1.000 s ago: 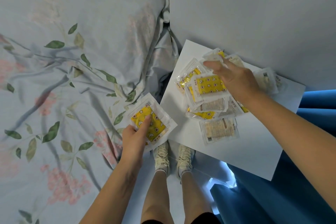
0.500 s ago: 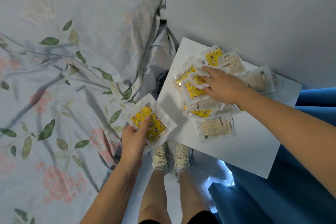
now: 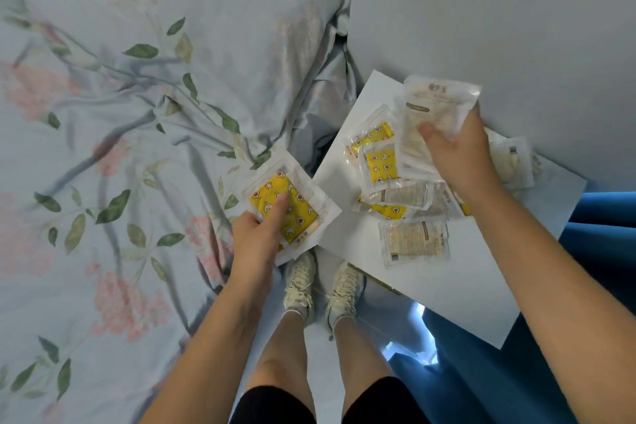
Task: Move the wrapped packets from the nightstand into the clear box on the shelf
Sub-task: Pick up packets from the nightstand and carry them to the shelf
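Packets (image 3: pixel 395 189) on nightstand (image 3: pixel 447 289), one per hand

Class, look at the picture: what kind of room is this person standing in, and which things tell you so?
Most likely a bedroom: a bed with floral bedding, a pillow at its head, and a small white nightstand beside it.

The nightstand (image 3: pixel 457 299) has bare top along its near edge and near corner, open to a hand from the front. A heap of packets (image 3: pixel 395 189) crowds its far half, hard against the wall (image 3: pixel 481 10) behind. The bed (image 3: pixel 137 113) closes the left side and a blue curtain (image 3: pixel 602 234) the right, leaving a narrow floor gap where the feet (image 3: pixel 323 286) stand.
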The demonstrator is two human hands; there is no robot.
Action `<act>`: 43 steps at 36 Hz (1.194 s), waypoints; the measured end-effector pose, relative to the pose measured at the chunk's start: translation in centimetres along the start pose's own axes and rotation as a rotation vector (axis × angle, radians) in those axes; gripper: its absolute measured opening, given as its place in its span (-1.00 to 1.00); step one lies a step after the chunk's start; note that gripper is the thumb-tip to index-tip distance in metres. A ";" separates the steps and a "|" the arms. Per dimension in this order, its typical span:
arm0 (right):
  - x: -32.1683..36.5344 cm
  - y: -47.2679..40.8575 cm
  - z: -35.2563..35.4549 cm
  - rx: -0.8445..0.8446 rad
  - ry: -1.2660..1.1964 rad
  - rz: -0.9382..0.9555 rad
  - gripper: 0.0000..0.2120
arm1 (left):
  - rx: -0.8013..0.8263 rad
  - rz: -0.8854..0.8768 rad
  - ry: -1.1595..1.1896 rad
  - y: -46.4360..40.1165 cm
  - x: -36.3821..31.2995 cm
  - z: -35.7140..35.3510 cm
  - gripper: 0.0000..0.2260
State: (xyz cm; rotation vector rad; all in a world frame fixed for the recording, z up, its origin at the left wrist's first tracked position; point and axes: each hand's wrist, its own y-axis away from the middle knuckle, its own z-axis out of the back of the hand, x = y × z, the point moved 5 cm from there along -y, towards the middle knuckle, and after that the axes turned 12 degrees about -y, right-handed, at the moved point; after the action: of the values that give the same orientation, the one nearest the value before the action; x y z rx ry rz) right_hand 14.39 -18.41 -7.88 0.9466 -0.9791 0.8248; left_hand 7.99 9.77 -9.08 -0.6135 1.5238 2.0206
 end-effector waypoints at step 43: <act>23.6 76.5 -26.0 1.308 -0.099 -0.312 -0.84 | -0.839 -0.122 0.783 62.9 34.0 48.4 -0.90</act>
State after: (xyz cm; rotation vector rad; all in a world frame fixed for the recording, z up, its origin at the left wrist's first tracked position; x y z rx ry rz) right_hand -37.95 36.79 28.11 2.1941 -0.2355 1.1416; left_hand -60.72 47.30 27.27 -1.9425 0.8389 2.4108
